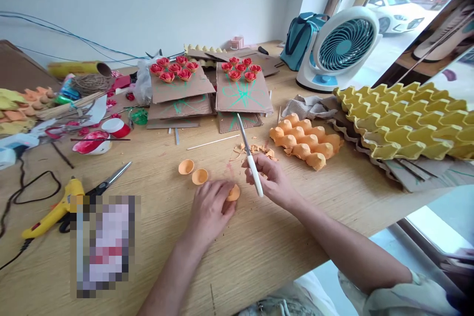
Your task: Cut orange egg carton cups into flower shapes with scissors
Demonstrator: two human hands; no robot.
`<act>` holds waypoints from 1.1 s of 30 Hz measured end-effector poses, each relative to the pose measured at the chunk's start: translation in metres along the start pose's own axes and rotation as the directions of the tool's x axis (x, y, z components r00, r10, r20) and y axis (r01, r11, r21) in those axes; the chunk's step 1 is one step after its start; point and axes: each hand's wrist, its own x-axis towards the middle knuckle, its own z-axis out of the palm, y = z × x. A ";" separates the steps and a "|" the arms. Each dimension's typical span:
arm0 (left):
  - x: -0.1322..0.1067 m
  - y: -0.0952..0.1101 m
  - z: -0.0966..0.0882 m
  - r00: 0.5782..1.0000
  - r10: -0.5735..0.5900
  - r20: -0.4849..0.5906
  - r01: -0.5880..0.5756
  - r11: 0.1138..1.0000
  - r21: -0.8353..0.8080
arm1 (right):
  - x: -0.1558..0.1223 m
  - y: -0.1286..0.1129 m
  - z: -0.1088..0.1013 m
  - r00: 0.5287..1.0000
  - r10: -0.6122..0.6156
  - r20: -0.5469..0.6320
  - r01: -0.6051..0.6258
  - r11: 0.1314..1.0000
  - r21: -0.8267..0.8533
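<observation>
My left hand (pixel 211 207) rests on the table with its fingers around a small orange egg-carton cup (pixel 233 193). Part of that cup is hidden under the fingers. Just beyond this hand sit two more orange cups, a nearer cup (pixel 200 176) and a farther cup (pixel 185 167), both with their hollows up. In my right hand (pixel 272 177) is a white-handled blade (pixel 255 175), its narrow metal tip pointing away from me; no finger loops can be made out. Orange carton scraps (pixel 259 149) lie just past the right hand.
To the right are an orange egg carton (pixel 305 140), yellow egg trays (pixel 403 118) and a fan (pixel 346 49). Red paper-like flowers stand on cardboard pieces (pixel 244 94) behind. A yellow glue gun (pixel 55 210) and black scissors (pixel 105 185) lie left, near a blurred-out patch.
</observation>
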 end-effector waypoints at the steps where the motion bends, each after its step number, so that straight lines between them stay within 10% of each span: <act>1: -0.001 0.000 0.001 0.999 -0.019 -0.033 0.020 1.000 0.009 | 0.000 -0.001 0.001 1.000 -0.002 0.002 0.002 1.000 0.003; 14: -0.004 -0.003 -0.002 0.985 -0.162 -0.066 0.137 0.950 -0.280 | 0.001 -0.003 0.002 1.000 0.019 -0.023 -0.019 1.000 0.012; 16: -0.006 -0.006 -0.007 0.935 -0.351 -0.054 0.269 0.800 -0.536 | 0.001 -0.003 0.002 0.999 0.027 -0.016 -0.027 0.999 0.022; 21: -0.011 -0.011 -0.013 0.815 -0.523 0.250 0.311 0.031 -0.950 | -0.001 -0.004 0.005 0.999 0.017 0.046 -0.019 0.998 0.054; 26: -0.012 -0.010 -0.016 0.752 -0.534 0.386 0.265 -0.292 -0.919 | -0.006 -0.008 0.008 0.992 0.022 0.127 -0.028 0.999 0.046; 29: -0.009 -0.018 -0.029 0.740 -0.582 0.338 0.204 -0.286 -0.936 | -0.007 -0.007 0.007 0.991 0.047 0.127 -0.051 0.998 0.022; 33: -0.010 -0.045 -0.050 0.672 -0.740 0.043 0.014 -0.046 -0.999 | -0.006 -0.004 0.007 0.990 0.088 0.109 -0.087 0.996 -0.011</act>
